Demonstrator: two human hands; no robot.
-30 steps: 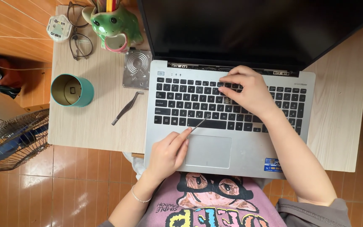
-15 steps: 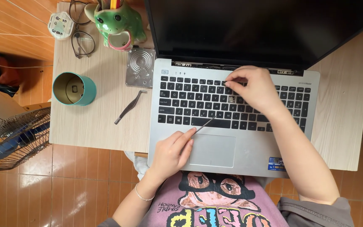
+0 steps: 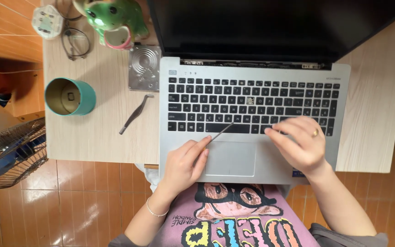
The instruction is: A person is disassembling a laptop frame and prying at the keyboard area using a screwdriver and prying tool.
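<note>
Laptop (image 3: pixel 252 114) keyboard now shows a keyless gap where the right hand (image 3: pixel 298 144) was; that hand has drawn back, fingers loosely spread, empty. Left hand (image 3: pixel 184 164) still pinches the thin metal tool (image 3: pixel 220 132).

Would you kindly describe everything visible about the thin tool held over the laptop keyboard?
The thin tool is a slender, straight, grey metal-looking pick or tweezer. The left hand pinches its lower end between thumb and fingers. It slants up and to the right across the silver laptop, its tip at the lower edge of the black keyboard near the space bar. Whether the tip touches a key cannot be told.
</note>
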